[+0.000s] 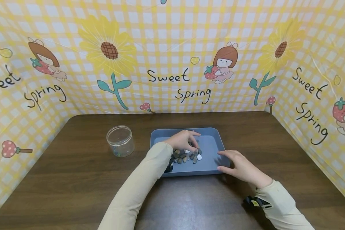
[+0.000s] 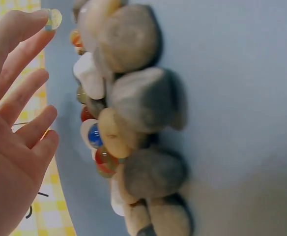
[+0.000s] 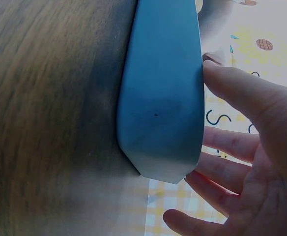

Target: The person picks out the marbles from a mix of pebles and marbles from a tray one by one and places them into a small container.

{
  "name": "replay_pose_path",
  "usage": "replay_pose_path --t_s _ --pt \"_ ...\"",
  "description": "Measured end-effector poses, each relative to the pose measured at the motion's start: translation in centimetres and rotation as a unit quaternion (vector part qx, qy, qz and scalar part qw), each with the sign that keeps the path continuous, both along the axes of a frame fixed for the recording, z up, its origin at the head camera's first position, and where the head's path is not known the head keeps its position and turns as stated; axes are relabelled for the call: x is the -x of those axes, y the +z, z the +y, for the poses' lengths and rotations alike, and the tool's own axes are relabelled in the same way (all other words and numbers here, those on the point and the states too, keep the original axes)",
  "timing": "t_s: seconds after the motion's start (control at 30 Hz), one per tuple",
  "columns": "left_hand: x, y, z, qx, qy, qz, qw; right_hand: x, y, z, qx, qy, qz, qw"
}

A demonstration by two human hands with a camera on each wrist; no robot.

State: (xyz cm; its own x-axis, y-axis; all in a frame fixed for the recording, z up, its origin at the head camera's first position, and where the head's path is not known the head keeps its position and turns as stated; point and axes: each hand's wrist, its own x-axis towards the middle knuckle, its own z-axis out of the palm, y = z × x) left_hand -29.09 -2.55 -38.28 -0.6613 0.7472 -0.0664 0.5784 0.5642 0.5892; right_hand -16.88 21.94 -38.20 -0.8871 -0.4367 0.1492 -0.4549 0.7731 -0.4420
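My left hand is over the blue-grey tray. In the left wrist view its thumb and index finger pinch a small clear glass marble with yellow and teal in it; the other fingers are spread. Below lies a heap of grey, tan and white pebbles, mixed with coloured marbles such as a blue one. At the tray's right end is my right hand, its fingers loosely extended. The right wrist view shows its thumb against the rim of the tray's side wall.
Left of the tray stands a clear round jar without a lid, a little blue-green colour showing at its bottom. Both rest on a dark brown wooden table. A yellow checked cloth printed with flowers walls in the back and sides.
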Motion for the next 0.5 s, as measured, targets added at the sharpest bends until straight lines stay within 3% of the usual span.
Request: replay_pose_path --t_s 0.5 --pt "-0.3 1.8 -0.9 -0.076 0.021 -0.013 0.9968 0.0 -0.1 0.1 0.002 0.0 0.003 1.0"
